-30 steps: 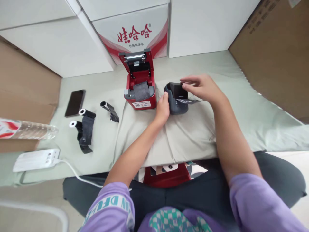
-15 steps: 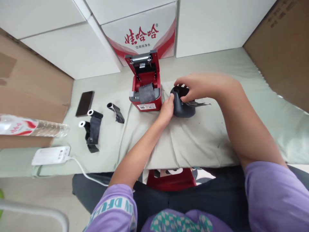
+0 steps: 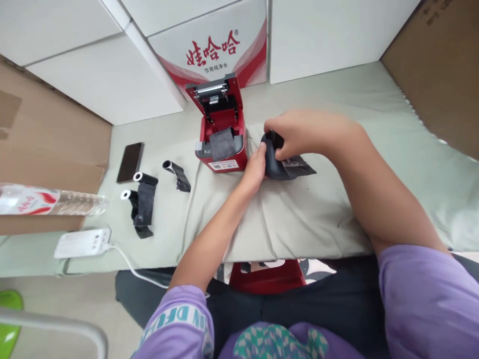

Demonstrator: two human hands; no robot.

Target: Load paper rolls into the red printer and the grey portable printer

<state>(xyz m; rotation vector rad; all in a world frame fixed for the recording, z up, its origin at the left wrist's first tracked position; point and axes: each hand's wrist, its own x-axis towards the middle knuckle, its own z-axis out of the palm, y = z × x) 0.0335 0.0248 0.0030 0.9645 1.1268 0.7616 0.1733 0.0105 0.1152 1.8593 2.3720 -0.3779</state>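
Observation:
A dark grey rounded device point(image 3: 276, 162) with a hollow top rests on the cloth. My left hand point(image 3: 256, 167) grips its left side, thumb along the edge. From above, my right hand point(image 3: 295, 132) curls its fingers and thumb over the opening; what lies between them inside is mostly hidden. A wrinkled black strip point(image 3: 299, 166) sticks out to the right under that hand. Just left stands a small red printer point(image 3: 224, 162), its lid point(image 3: 217, 94) raised, with a black strip point(image 3: 222, 143) draped over its front edge.
To the left lie black film rolls point(image 3: 146, 178) with loose ends, another short roll point(image 3: 175, 174), a phone point(image 3: 129, 162), a white power bank point(image 3: 83, 243) with a cable, and a water bottle point(image 3: 48, 199). White cartons point(image 3: 337, 40) line the back; a brown box point(image 3: 441, 75) stands right.
The black strip now shows wider and lower on the right side of the device. My right hand has shifted slightly left with the device; the view has moved a little.

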